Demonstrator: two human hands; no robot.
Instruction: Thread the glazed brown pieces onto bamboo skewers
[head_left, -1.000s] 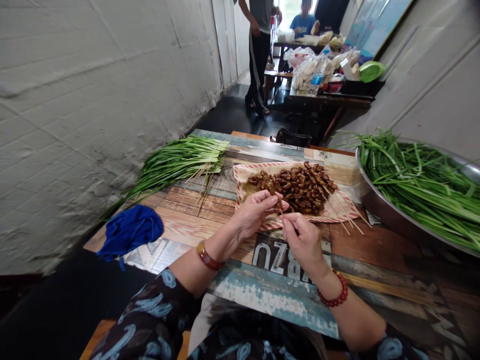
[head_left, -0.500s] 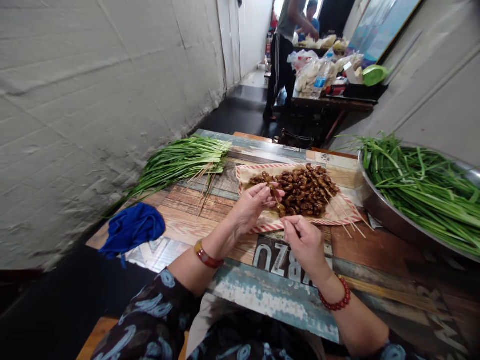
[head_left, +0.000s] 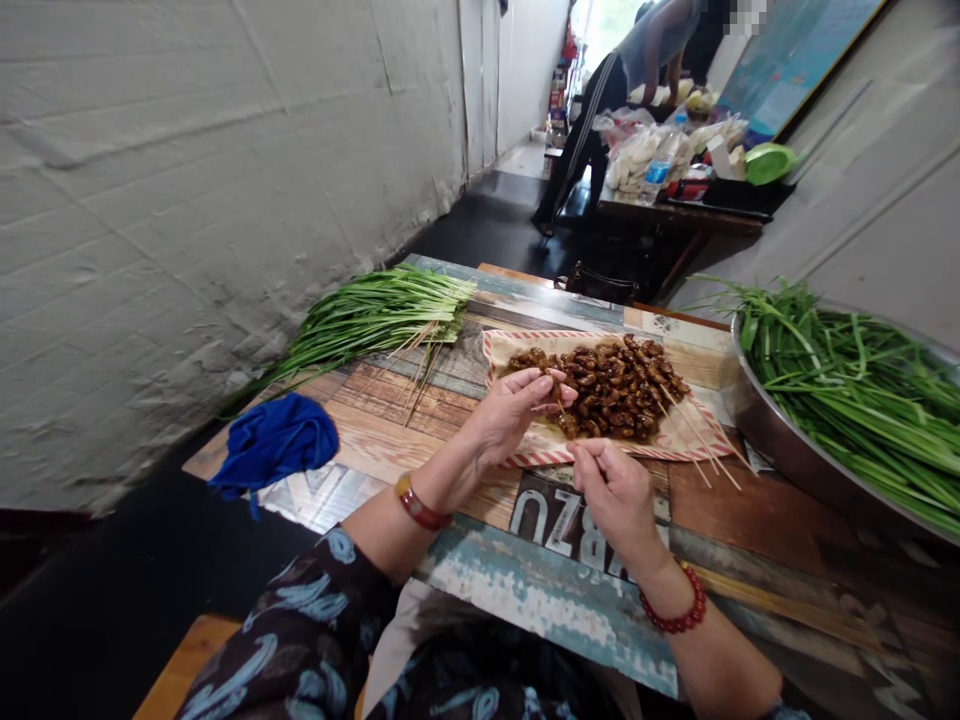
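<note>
1. Brown glossy pieces [head_left: 615, 390] heaped on striped sheet [head_left: 529, 455], middle of wood-patterned table [head_left: 420, 460]; sheet edge red and white.
2. Left hand [head_left: 517, 405]: partly closed, thumb and fingers pinched around 1 skewer [head_left: 560, 404], over near edge of heap. Brown pieces on skewer, partly hidden by fingers.
3. Right hand [head_left: 619, 490]: mostly closed, fingertips pinched at skewer's near end, just beside sheet's near edge. Exact contact too small to tell.
4. Skewer tilted, between the 2 hands, above sheet.
5. Several thin sticks [head_left: 694, 437] lean from right side of heap, ends past sheet edge.
6. Left, far side of table: bundle of long green stalks [head_left: 375, 310], pale ends toward sheet; loose sticks [head_left: 422, 385] at those ends.
7. Blue cloth [head_left: 281, 445] crumpled at table's left edge.
8. Right: metal basin [head_left: 784, 455] full of long green leaves [head_left: 862, 390], some over rim.
9. Wrists: 1 amber-red bangle [head_left: 421, 503] left, 1 red bead bracelet [head_left: 677, 605] right.
10. Background: 1 person [head_left: 600, 110], striped dark trousers, bent over back table [head_left: 675, 212]; bags [head_left: 634, 155], bottle [head_left: 657, 172], green round item [head_left: 770, 163] there.
</note>
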